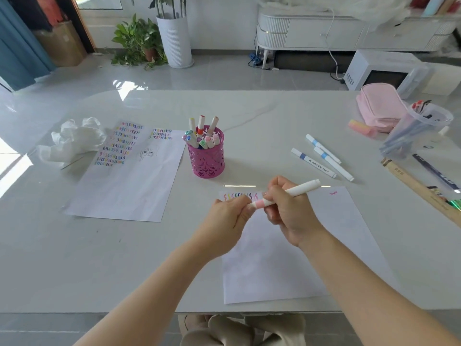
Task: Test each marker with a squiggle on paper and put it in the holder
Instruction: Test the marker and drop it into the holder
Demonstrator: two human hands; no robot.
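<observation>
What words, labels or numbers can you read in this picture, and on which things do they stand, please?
No text reads clearly.
Dark-blue-banded marker: dark print on barrel, too small.
Dark pen: pale print, blurred.
Wooden strip: marks, blurred.
Left sheet: squiggles and sketch, no words.

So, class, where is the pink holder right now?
In the head view the holder stands upright on the table, just left of centre, between the filled sheet to its left and three loose markers to its right.
</observation>
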